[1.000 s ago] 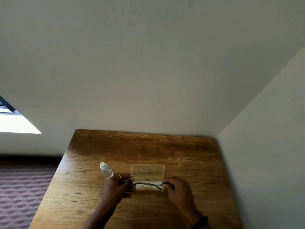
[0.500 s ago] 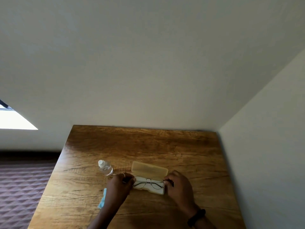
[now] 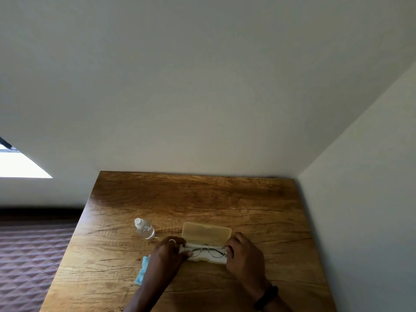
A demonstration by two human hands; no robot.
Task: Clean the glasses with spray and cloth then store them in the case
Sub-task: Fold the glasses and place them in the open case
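1. Thin wire-framed glasses (image 3: 208,252) lie lengthwise in the open case's white base.
2. The case (image 3: 206,234), yellowish translucent lid raised, sits near the tabletop's (image 3: 202,194) front edge.
3. A clear spray bottle (image 3: 145,229) stands left of the case.
4. A light-blue cloth (image 3: 141,271) lies crumpled, front-left.

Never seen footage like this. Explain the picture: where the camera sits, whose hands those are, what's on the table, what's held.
No machine here. One camera, worn on a person's head, looks forward and down, so you see that person's own hands below a bare wall. The left hand and right hand each pinch one end of the glasses, which sit in the open case, its lid tipped up behind. On the wooden table a small clear bottle stands left of the case, and a blue cloth lies partly hidden by the left forearm.
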